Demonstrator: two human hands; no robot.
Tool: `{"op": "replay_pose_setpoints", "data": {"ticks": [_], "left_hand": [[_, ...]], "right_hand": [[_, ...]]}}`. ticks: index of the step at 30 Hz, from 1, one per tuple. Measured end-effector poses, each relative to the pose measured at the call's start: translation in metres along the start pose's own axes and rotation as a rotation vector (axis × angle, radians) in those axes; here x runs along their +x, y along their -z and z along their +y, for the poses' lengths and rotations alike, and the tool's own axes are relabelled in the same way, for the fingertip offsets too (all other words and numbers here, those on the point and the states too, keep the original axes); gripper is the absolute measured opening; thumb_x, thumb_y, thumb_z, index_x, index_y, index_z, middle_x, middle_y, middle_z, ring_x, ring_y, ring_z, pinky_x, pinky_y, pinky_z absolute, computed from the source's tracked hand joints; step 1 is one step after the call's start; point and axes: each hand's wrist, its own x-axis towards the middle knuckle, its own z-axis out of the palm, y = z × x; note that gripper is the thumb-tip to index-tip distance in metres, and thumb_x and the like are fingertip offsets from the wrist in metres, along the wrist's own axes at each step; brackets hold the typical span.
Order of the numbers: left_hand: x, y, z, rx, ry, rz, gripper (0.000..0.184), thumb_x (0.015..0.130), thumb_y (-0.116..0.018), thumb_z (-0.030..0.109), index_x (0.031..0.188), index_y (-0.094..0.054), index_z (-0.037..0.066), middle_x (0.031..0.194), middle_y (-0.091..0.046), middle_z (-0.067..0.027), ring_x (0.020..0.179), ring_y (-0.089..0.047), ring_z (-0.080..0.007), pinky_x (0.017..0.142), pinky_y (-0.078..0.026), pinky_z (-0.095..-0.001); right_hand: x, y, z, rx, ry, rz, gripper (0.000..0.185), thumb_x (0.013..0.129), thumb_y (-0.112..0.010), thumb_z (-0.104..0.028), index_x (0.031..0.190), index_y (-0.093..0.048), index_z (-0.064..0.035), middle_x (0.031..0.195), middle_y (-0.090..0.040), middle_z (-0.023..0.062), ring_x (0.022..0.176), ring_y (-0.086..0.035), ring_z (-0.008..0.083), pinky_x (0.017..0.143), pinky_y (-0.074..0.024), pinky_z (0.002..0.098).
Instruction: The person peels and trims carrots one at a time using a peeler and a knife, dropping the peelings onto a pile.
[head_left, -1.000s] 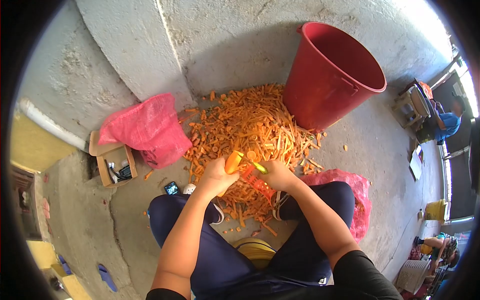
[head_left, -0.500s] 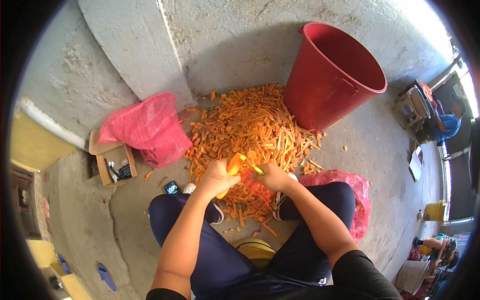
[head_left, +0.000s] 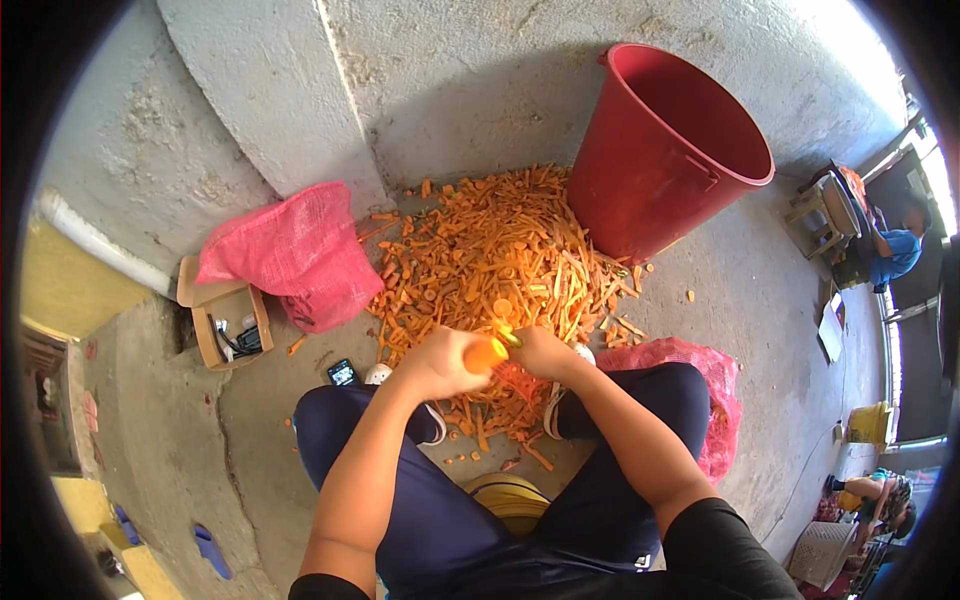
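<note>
Curling shut, fingers of left hand (head_left: 443, 362) hold orange carrot (head_left: 486, 353); fingers of right hand (head_left: 545, 353) close round green-handled tool (head_left: 507, 335) beside carrot. Beneath: heap of orange scraps (head_left: 490, 235) on floor (head_left: 740, 290), red bin (head_left: 645, 165) against it.

Around you, the floor (head_left: 275, 480) bears a heap of orange peelings (head_left: 490, 225) with a red bin (head_left: 640, 165) touching its edge, an open box (head_left: 207, 338) and a phone (head_left: 342, 373) to your left, a pink sack (head_left: 722, 405) beside your right leg, and, farther right, a bucket (head_left: 868, 424).
</note>
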Motion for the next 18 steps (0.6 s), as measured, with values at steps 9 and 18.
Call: {"op": "replay_pose_setpoints", "data": {"ticks": [9, 18], "left_hand": [[0.005, -0.003, 0.012, -0.143, -0.131, 0.009, 0.018, 0.067, -0.063, 0.012, 0.078, -0.056, 0.001, 0.061, -0.054, -0.0061, 0.056, -0.049, -0.0139, 0.057, -0.040, -0.0268], [0.008, -0.001, -0.015, -0.142, 0.290, 0.160, 0.020, 0.064, -0.060, 0.014, 0.074, -0.054, -0.003, 0.057, -0.056, -0.0111, 0.052, -0.057, -0.0174, 0.051, -0.043, -0.0296]], "right_hand": [[0.044, -0.069, 0.056, -0.124, 0.146, -0.071, 0.033, 0.076, -0.046, -0.027, 0.083, -0.060, 0.0019, 0.083, -0.059, 0.0219, 0.079, -0.057, 0.0339, 0.069, -0.0444, 0.0410], [-0.022, 0.031, -0.024, 0.069, -0.060, 0.074, 0.024, 0.075, -0.052, -0.022, 0.083, -0.058, -0.0007, 0.077, -0.058, 0.0219, 0.074, -0.056, 0.0342, 0.067, -0.0434, 0.0398]]}}
